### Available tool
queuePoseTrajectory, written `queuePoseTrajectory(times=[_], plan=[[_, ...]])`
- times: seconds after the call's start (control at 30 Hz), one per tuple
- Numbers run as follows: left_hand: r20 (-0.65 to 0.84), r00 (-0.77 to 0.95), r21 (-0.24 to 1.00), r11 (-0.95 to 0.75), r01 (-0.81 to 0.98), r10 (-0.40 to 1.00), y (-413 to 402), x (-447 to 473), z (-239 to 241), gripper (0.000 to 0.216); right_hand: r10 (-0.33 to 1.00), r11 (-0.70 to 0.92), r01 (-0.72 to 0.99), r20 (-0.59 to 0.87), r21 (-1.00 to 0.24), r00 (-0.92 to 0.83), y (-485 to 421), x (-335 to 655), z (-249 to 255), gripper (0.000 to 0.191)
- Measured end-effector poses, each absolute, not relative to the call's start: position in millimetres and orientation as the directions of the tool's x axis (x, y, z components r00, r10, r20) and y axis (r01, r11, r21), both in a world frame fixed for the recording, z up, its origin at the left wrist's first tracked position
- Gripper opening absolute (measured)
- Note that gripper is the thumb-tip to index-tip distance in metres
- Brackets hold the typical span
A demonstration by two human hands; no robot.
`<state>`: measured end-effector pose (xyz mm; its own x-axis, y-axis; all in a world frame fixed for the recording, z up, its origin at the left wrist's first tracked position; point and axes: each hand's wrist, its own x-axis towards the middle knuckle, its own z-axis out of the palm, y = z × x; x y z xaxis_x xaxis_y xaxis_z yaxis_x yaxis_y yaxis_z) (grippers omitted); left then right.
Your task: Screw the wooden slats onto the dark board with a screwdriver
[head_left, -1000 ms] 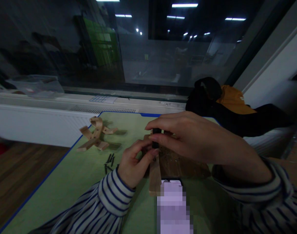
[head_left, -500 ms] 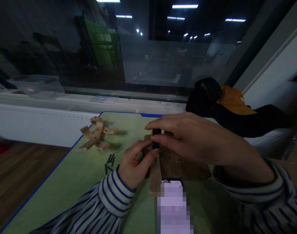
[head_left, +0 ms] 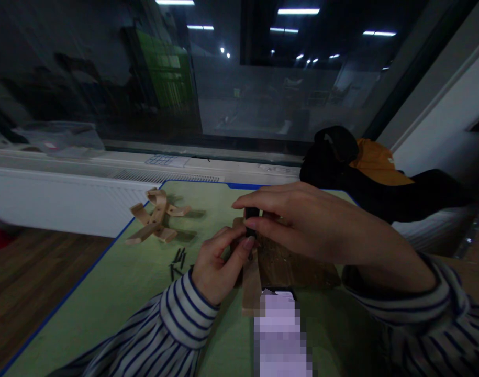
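Observation:
My right hand [head_left: 290, 214] is closed around the black handle of a screwdriver [head_left: 252, 213], pinched between thumb and fingers and held upright. Just below that handle, my left hand [head_left: 221, 262] is closed, its thumb and fingertips steadying a pale wooden piece [head_left: 251, 293]. The tool's lower end and the spot it meets are hidden behind my left fingers. Under and beside the wood lies a brown, shiny sheet or packet [head_left: 298, 264]. Several dark screws [head_left: 179, 256] lie to the left of my left hand.
A wooden piece with curved arms [head_left: 157, 217] stands at the table's back left. A phone with a blurred screen [head_left: 280, 335] lies in front of my hands. Black and orange fabric [head_left: 380, 162] sits at the back right. The green table [head_left: 101, 298] has a blue edge.
My right fingers have shifted very slightly on the black handle, and both hands stay in the same place. Nothing else has visibly moved.

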<state>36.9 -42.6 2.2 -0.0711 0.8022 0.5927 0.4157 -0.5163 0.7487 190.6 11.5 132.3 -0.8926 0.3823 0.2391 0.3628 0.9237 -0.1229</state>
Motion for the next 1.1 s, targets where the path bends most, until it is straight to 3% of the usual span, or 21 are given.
queuePoseTrajectory(times=[0.43, 0.8, 1.1], plan=[[0.591, -0.077, 0.744, -0.506, 0.438, 0.803, -41.7, 35.5, 1.5, 0.018, 0.375, 0.926, 0.352, 0.234, -0.134, -0.897, 11.0, 191.5, 131.9, 0.033], [0.619, -0.096, 0.725, -0.521, 0.45, 0.779, -43.4, 35.9, 4.2, 0.018, 0.379, 0.919, 0.348, 0.174, -0.188, -0.909, 11.6, 187.9, 134.7, 0.021], [0.573, -0.062, 0.745, -0.488, 0.454, 0.817, -43.1, 35.0, 2.1, 0.021, 0.365, 0.927, 0.334, 0.197, -0.172, -0.91, 9.8, 190.4, 134.3, 0.031]])
